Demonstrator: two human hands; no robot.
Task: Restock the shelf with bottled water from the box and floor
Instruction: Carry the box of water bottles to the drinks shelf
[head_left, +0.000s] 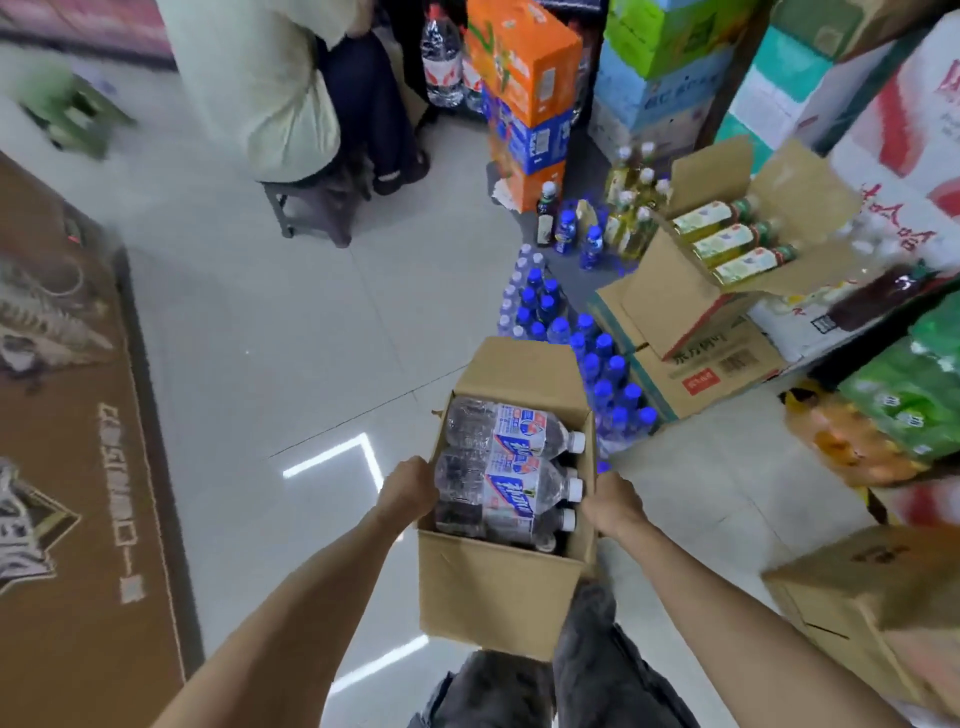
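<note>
Box: open cardboard, lower centre, water bottles lying inside.
Hands: left hand and right hand gripping opposite rims.
Handling: likely heavy; better supported underneath.

You can count three water bottles lying in one open box, three tea bottles in another carton, two hands, and one seated person.
</note>
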